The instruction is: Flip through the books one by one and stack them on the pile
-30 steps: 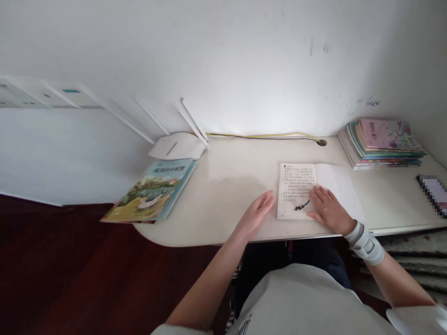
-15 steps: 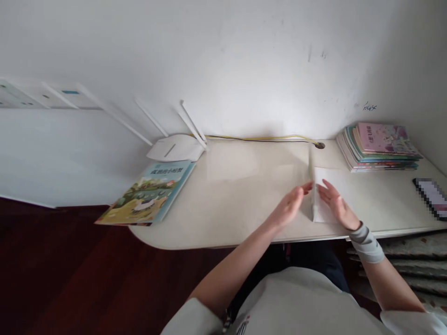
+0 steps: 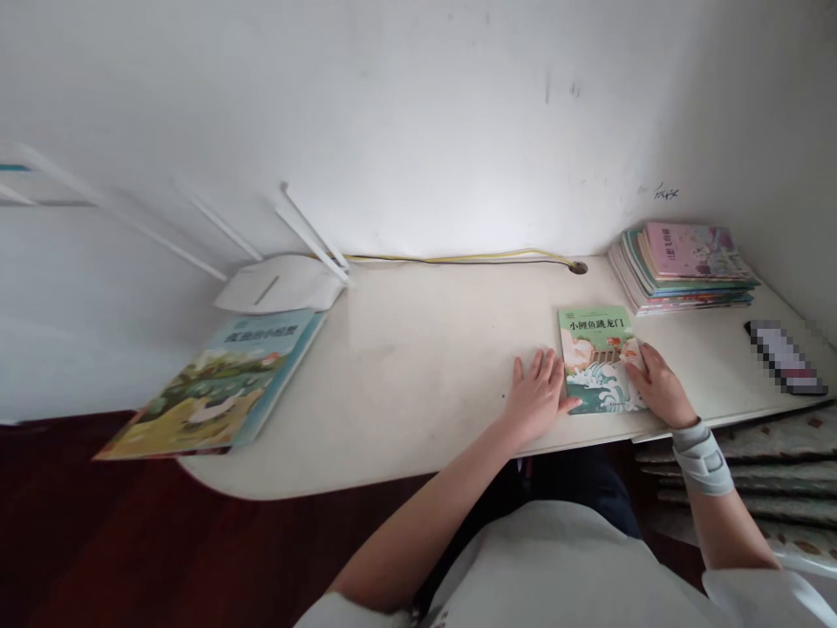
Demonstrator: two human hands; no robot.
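Observation:
A picture book [image 3: 598, 371] with a green top and white waves on its cover lies closed, face up, near the desk's front edge. My left hand [image 3: 534, 397] lies flat on the desk at the book's left side, fingers spread, its thumb touching the lower left corner. At the right edge, my right hand [image 3: 662, 388] holds the book, some fingers over the cover; the undersides of those fingers are hidden. A grey wrap [image 3: 703, 458] circles my right wrist.
A stack of books [image 3: 686, 270] stands at the back right, with a phone [image 3: 785, 358] before it. Leftward are a white router [image 3: 281, 283] with antennas and a larger book [image 3: 215, 384] overhanging the desk [image 3: 405, 375]. Cables [image 3: 445, 259] run along the wall.
The book's upright cover has come down, so its illustrated front now faces up. My left hand has lowered onto the desk, and my right hand has settled on the book's right edge.

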